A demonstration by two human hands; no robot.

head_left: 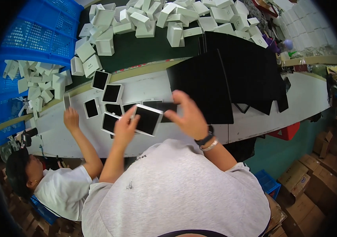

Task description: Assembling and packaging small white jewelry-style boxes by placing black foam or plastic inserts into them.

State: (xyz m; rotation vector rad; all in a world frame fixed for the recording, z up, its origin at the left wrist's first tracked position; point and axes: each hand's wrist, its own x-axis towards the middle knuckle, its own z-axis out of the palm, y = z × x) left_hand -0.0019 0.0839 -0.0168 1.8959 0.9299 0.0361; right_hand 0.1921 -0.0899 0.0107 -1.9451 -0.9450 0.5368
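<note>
The left hand (124, 128) is pinching the left edge of a shallow white box tray with a matte black insert (148, 119), a flat square piece with a thin pale rim around a dark, non-reflective face; its grip is clenched on that edge, thumb on top. The right hand (188, 116) is hovering at the tray's right side, fingers curled and touching a thin black card sheet (164, 106) that is lying just above the tray's upper corner; I cannot tell whether this grip is actually closing on the sheet. Just left of the left grip, more trays of the same kind (111, 94) are lying flat in rows on the pale, smooth worktop (306, 94). Beyond the right grip, a stack of large matte black sheets (231, 75) is fanning out. Farther off past both grips, a heap of small white cardboard boxes (168, 19) is covering a dark green belt, with blue perforated plastic crates (42, 31) to the left. A co-worker's hand (71, 118) is touching the worktop left of the left grip.
</note>
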